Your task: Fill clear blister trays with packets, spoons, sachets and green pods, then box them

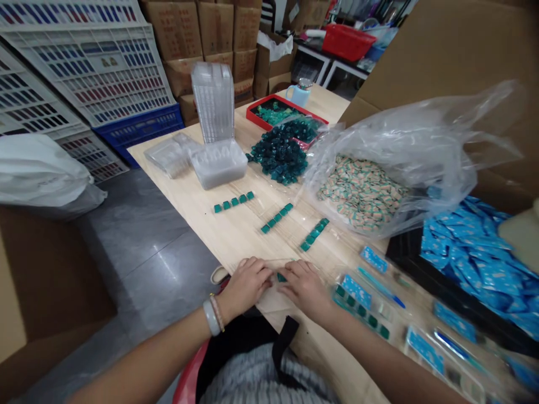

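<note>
At the table's near edge, my left hand [249, 283] has its fingers curled together; what lies under them is hidden. Just to its right, my right hand [306, 287] has its fingers bent around a small dark green block [281, 277] that shows between the two hands. Beyond them lie three short rows of similar green blocks: a left row [234, 202], a middle row [277, 219] and a right row [314, 234]. A clear packed tray [362, 306] with green blocks and a blue sachet [357, 290] sits beside my right forearm.
A pile of dark green blocks [280, 154] lies farther back, near stacked clear trays [219, 163] and a red tray [255, 116]. On the right are a plastic bag [438, 168] of small patterned pieces, blue pens [381, 287] and a black box [406, 252] of blue sachets.
</note>
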### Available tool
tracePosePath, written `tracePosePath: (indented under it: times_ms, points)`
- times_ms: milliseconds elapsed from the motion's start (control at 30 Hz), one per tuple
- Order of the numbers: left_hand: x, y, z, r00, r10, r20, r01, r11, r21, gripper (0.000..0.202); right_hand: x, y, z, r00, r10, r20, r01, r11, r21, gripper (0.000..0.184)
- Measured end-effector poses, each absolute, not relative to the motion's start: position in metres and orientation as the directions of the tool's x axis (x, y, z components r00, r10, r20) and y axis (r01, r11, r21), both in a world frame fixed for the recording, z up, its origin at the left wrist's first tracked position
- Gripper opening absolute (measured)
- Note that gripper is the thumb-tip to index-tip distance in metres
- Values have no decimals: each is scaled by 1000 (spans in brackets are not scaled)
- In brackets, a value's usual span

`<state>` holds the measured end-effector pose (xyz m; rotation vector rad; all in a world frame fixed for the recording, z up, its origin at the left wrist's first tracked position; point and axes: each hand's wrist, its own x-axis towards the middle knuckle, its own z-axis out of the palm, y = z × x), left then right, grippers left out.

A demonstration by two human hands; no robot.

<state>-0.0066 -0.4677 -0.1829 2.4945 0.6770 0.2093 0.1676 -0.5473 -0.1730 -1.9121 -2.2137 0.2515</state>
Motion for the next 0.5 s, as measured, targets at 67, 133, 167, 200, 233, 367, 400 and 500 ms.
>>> tracePosePath:
  times_ms: [67,133,167,200,233,367,400,500]
  points:
    - [-9,-464,-185,868,495,24,408,-742,532,15,183,-553,-175,-31,993,116,945,67,-321,18]
    - [-11,-460,-189,884,466,41,380,-766,518,16,196,-554,-176,26,995,95,941,8,-337,20]
    - [-12,-458,-191,892,449,47,366,-779,509,17,199,-552,-176,18,999,49,945,-1,-326,21]
    - [-12,-456,-192,900,434,52,353,-791,499,17,201,-548,-175,-3,1000,-11,953,0,-302,21]
    - [-13,-455,-194,906,420,56,342,-803,488,17,200,-543,-175,-22,997,-73,963,1,-268,20]
    - [-16,-455,-198,922,377,89,303,-845,440,16,190,-520,-168,-29,963,-268,993,-4,-121,17]
    - [-17,-455,-198,925,365,102,291,-855,429,16,187,-515,-166,-35,955,-294,995,5,-103,17]
    - [-21,-456,-198,930,342,136,263,-876,404,18,180,-505,-166,-39,943,-329,993,0,-117,19]
